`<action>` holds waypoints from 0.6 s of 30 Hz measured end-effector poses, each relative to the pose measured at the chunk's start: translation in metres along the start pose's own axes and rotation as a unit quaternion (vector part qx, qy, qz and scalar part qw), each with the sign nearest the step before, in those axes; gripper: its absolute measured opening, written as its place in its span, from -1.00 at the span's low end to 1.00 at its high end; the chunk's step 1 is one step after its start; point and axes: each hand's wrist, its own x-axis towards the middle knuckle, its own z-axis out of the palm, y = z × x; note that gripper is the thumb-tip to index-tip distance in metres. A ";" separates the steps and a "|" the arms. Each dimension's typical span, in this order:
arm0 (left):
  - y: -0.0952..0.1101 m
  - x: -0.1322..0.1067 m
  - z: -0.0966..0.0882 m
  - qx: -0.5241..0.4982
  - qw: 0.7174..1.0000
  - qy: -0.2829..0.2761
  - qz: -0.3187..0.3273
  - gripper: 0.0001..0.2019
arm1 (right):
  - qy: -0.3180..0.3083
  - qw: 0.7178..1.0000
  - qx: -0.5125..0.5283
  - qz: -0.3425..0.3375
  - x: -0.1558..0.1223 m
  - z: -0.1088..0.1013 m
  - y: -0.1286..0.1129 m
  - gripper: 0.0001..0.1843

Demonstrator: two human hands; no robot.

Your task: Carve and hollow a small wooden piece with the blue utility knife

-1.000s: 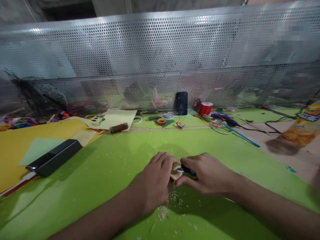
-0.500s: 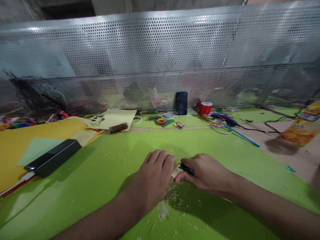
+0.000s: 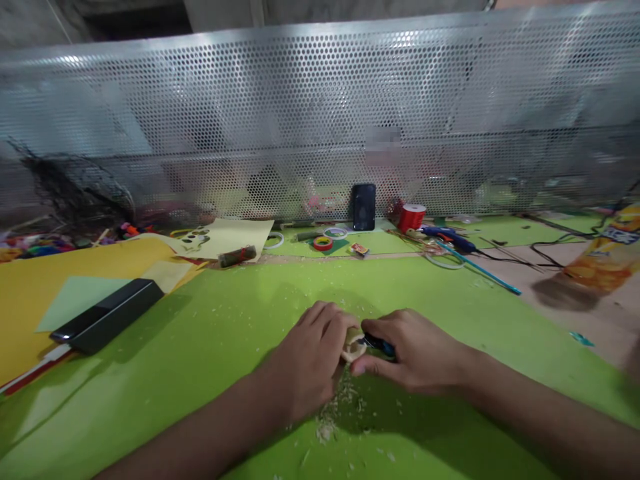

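Before a perforated metal screen (image 3: 300, 100), a green table mat (image 3: 210, 340) is lying bare left of the work, as far as a flat black case (image 3: 107, 315) at its edge. Mid-mat, the left hand (image 3: 310, 360) is curling tight around a small pale rounded block (image 3: 354, 343), while the right hand (image 3: 415, 350), fingers closed, is pressing a blue-handled craft knife (image 3: 380, 345) against it above pale shavings (image 3: 340, 400).

Both forearms reach in from the near edge and converge. The left hand (image 3: 310, 363) lies palm-down, its fingers (image 3: 327, 319) curled tight. The right hand (image 3: 417, 350) sits just beside those fingers, knuckles up, thumb tucked beneath, clenched, with the two hands' fingertips almost touching.
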 end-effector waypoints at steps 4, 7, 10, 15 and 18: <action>-0.004 -0.001 0.006 0.001 1.000 0.012 -0.011 -0.67 | 0.020 0.998 -0.056 0.022 -0.001 -0.001 -0.004 -0.31; -0.006 -0.002 0.010 0.006 1.000 0.014 -0.020 -0.67 | 0.029 0.996 -0.081 0.036 -0.001 -0.001 -0.006 -0.29; -0.005 -0.002 0.010 0.010 1.000 0.010 -0.026 -0.70 | 0.032 0.994 -0.094 0.035 -0.001 0.001 -0.005 -0.27; -0.005 0.000 0.007 0.038 0.999 0.002 -0.002 -0.73 | 0.014 0.995 -0.098 0.033 0.000 0.003 -0.003 -0.26; -0.007 0.000 0.009 0.059 0.998 0.000 -0.002 -0.78 | 0.006 0.996 -0.082 0.046 0.000 0.003 -0.004 -0.27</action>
